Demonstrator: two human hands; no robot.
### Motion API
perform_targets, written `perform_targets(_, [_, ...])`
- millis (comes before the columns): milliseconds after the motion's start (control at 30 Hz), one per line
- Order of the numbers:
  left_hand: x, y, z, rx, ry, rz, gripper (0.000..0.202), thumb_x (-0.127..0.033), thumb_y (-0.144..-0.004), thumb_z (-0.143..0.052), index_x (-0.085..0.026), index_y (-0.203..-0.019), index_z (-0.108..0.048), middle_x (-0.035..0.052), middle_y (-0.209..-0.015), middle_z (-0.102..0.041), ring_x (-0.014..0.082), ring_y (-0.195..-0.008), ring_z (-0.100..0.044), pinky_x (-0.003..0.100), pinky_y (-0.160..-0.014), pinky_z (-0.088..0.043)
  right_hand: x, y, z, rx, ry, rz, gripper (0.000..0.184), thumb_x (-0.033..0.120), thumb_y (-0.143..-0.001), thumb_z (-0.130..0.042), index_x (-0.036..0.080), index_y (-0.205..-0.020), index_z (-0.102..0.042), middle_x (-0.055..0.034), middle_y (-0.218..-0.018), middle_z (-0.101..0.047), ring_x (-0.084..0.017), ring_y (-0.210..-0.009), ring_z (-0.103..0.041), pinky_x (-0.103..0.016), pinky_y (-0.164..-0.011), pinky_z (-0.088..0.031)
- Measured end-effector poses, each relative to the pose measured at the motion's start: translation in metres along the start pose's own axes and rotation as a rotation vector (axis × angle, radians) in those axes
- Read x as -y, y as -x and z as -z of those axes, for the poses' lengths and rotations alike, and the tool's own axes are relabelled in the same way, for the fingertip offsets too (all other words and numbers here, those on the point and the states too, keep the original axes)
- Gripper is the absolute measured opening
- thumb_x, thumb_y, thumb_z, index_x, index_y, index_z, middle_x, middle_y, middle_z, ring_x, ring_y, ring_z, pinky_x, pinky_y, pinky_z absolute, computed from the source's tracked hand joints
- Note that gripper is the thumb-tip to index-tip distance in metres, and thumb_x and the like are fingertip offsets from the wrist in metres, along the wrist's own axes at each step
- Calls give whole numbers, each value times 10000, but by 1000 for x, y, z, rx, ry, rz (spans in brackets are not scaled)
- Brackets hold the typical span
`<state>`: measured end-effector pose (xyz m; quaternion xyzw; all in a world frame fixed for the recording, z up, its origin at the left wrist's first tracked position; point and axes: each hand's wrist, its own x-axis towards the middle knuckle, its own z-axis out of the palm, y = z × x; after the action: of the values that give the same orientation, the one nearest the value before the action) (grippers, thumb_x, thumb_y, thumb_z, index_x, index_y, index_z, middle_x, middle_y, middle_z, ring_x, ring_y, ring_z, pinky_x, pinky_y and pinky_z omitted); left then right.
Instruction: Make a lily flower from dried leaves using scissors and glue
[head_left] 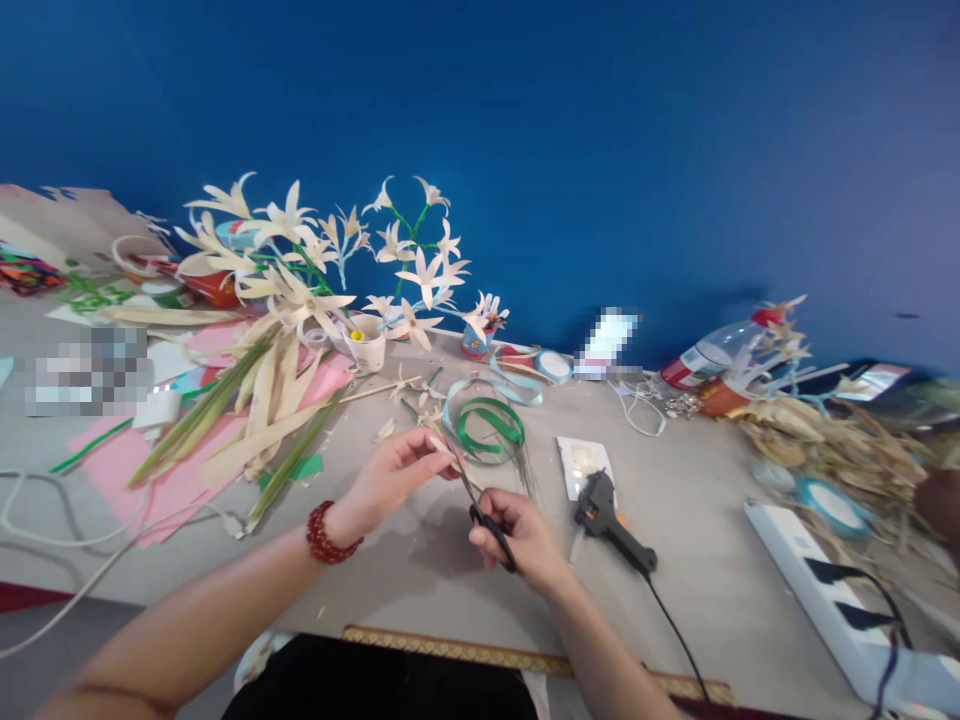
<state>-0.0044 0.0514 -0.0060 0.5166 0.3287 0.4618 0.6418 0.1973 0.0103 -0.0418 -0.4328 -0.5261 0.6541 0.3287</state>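
My left hand (409, 465), with a red bead bracelet (330, 535) at the wrist, is closed in a pinch on a small pale piece (438, 445); what it is made of is hard to make out. My right hand (525, 535) is wrapped round the black handles of a pair of scissors (496, 538). Their blades point up and left, with the tips close to the left fingertips. Just beyond both hands lie a coil of green ribbon (489, 415) and light blue ribbon (525, 388).
A glue gun (615, 520) rests right of my hands, its cord crossing the front edge. Left lie dried husks (262, 400) on pink paper (180, 490). Pale flowers (424, 275) stand in cups behind. A power strip (810, 590) and bottle (712, 350) are at the right.
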Motion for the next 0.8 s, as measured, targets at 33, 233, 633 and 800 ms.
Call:
perform_targets(33, [0, 0, 0, 5, -6, -3, 137, -278, -860, -618, -146, -827, -640, 51, -886, -680, 153, -794, -648, 292, -785, -521, 0, 0, 0, -1, 4, 0, 490, 550, -643, -780, 196, -657, -441, 61, -489, -525, -75, -388, -462, -179, -399, -298])
perform_targets(233, [-4, -1, 2, 41, -38, -10, 157, -294, -865, -607, -145, -826, -640, 56, -900, -678, 157, -802, -642, 302, -792, -519, -3, 0, 3, -22, 44, -25, 487, 551, -640, -780, 199, -648, -443, 75, -462, -493, -74, -377, -444, -179, -383, -279])
perform_targets(633, [-5, -5, 10, 102, -187, 34, 194, -330, -855, -613, -142, -837, -659, 73, -856, -714, 176, -797, -660, 316, -790, -518, 2, 2, 9, 31, 56, -41, 505, 569, -619, -785, 193, -667, -451, 55, -532, -519, -78, -414, -461, -195, -411, -342])
perform_targets(800, [-9, -4, 10, 91, -206, 56, 198, -331, -841, -628, -142, -783, -643, 70, -845, -719, 171, -782, -664, 298, -772, -515, 4, 2, 10, 32, 117, -54, 525, 598, -612, -775, 196, -653, -439, 59, -495, -503, -75, -407, -442, -185, -395, -276])
